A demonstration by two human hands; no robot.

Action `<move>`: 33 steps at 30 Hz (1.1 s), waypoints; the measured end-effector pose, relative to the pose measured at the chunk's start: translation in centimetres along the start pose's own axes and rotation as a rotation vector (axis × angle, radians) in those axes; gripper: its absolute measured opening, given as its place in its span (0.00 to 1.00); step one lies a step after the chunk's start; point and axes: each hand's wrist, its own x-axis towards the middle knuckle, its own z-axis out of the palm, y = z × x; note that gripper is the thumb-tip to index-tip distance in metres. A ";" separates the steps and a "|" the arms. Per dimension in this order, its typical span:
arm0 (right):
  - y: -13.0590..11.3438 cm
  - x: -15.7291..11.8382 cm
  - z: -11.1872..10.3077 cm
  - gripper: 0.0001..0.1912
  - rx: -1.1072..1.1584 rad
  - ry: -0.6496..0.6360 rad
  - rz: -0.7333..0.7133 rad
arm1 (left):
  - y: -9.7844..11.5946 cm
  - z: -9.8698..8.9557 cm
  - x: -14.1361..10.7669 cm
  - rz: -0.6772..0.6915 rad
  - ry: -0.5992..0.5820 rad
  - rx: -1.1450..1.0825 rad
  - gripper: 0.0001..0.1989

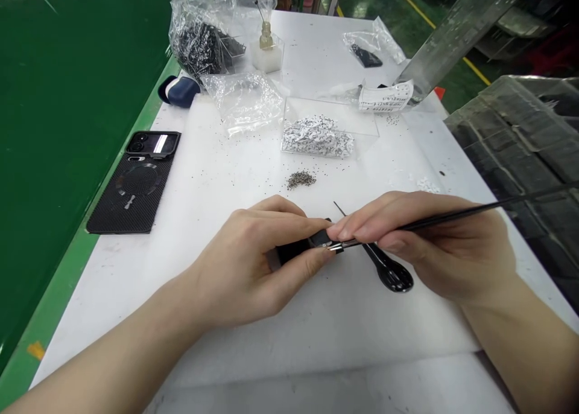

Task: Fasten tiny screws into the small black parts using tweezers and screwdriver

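Note:
My left hand [257,257] pinches a small black rectangular part [292,252] between thumb and fingers, low over the white mat. My right hand [434,245] is closed around a long thin black tool [456,215] with a metal tip. That tip touches or nearly touches the black part's right end, close to my left thumb; the exact contact is too small to make out. Under my right hand lies a tool with a glossy black handle [394,275] and a thin shaft, partly hidden by my fingers. Beyond my hands is a small pile of tiny dark metal pieces [301,179].
A clear tray [316,137] holds many small white pieces. Behind it are plastic bags [244,103], a small bottle [266,37] and a labelled paper [386,96]. A black phone case [136,184] lies left. Grey bins [520,154] stand right, below a metal post [452,40].

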 end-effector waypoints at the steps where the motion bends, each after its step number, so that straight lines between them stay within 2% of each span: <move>1: -0.1 0.0 0.1 0.12 -0.011 -0.005 -0.011 | 0.0 0.0 0.0 -0.011 0.001 -0.011 0.10; 10: 0.1 0.1 0.2 0.12 -0.011 -0.017 -0.023 | 0.3 0.0 0.0 -0.067 -0.017 -0.026 0.08; 22: 0.4 0.1 -0.4 0.12 -0.030 -0.050 0.006 | 0.2 -0.2 0.1 -0.043 -0.034 0.008 0.07; 33: 0.3 0.2 -0.1 0.13 0.031 -0.047 -0.005 | 0.2 -0.2 0.1 -0.037 -0.043 -0.005 0.07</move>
